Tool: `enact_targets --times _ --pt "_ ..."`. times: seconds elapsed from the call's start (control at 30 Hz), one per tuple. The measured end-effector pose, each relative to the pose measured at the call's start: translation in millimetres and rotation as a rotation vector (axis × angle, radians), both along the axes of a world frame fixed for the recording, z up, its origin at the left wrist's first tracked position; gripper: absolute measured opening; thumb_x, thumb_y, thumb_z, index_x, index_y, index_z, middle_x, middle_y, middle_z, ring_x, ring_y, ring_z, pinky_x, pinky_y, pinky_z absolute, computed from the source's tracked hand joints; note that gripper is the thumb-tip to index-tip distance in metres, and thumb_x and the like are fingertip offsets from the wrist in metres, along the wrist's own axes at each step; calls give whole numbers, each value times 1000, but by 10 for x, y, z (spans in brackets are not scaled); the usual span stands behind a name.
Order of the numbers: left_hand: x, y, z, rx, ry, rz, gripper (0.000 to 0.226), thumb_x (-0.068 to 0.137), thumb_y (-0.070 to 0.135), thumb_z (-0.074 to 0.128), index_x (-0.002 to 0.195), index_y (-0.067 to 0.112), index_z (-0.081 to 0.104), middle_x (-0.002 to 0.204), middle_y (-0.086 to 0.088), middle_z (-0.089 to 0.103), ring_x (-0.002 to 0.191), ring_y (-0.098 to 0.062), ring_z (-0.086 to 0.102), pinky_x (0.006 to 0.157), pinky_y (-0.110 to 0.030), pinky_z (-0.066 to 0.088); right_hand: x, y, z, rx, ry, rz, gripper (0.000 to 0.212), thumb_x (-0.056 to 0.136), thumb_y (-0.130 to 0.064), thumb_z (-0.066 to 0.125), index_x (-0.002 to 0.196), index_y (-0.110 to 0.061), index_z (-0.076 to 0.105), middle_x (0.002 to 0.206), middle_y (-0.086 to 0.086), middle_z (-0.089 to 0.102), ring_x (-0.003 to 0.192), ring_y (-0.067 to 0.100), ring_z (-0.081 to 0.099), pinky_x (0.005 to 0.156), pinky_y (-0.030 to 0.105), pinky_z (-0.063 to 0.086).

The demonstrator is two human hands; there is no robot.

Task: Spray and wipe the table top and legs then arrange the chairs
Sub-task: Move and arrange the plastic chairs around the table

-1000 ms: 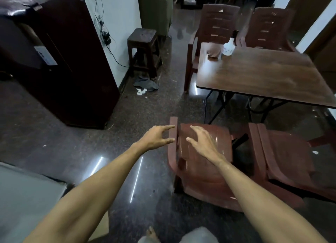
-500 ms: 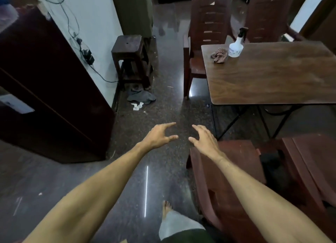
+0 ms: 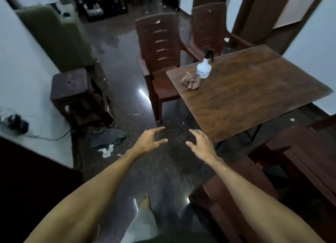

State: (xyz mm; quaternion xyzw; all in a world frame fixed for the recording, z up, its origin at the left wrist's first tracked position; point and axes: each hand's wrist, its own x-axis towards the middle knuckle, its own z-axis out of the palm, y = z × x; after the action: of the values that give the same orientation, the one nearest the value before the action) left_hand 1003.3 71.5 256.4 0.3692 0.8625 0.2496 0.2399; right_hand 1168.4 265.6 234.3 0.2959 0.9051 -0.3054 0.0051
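A brown wooden table (image 3: 254, 97) stands at the right. On its far left corner sit a white spray bottle (image 3: 204, 69) with a black nozzle and a crumpled checked cloth (image 3: 191, 80). Two maroon plastic chairs stand upright beyond the table, one (image 3: 158, 51) at its left corner, the other (image 3: 209, 26) behind it. Two more maroon chairs (image 3: 294, 162) lie low at the right, close to me. My left hand (image 3: 151, 141) and my right hand (image 3: 199, 142) reach out over the dark floor, fingers spread, holding nothing, short of the table's near corner.
A small dark stool (image 3: 72, 95) stands by the white wall at the left, with a grey rag (image 3: 107, 136) and white scraps on the floor beside it. A dark cabinet (image 3: 27, 179) fills the lower left. An olive appliance (image 3: 60, 42) stands further back. My bare foot (image 3: 144, 201) is on the floor.
I have stepped forward past the fallen chairs and the view has swung towards the table's far corner. Both hands left the chair back and now hover empty over the floor.
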Motion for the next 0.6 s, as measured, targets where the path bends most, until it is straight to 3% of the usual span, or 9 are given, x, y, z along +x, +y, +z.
enact_targets --times 0.13,0.27,0.4,0.6 --pt "-1000 371 23 -24 -22 -155 71 90 50 72 152 26 47 152 -1 54 139 -18 52 118 -42 41 -736 104 88 -8 25 -127 62 94 -33 67 150 -19 44 152 3 45 140 22 41 113 38 38" --pt "-1732 852 145 10 -34 -259 67 92 40 73 152 21 48 150 0 56 136 -15 54 113 -29 38 -1273 316 185 -4 46 -252 60 94 -31 67 148 -17 46 149 2 48 137 22 45 110 36 39" --pt "-2300 1431 141 38 -50 -387 69 92 41 73 152 21 48 152 0 54 138 -16 52 116 -38 42 -1741 668 185 12 58 -380 59 93 -30 68 147 -16 48 146 2 50 135 22 47 108 34 39" --pt "-3057 2365 42 69 -28 -508 66 91 35 75 150 19 51 148 -1 57 134 -16 55 111 -31 44 -2434 1272 26 -12 82 -563 58 93 -29 66 147 -18 47 148 2 48 137 21 45 109 35 37"
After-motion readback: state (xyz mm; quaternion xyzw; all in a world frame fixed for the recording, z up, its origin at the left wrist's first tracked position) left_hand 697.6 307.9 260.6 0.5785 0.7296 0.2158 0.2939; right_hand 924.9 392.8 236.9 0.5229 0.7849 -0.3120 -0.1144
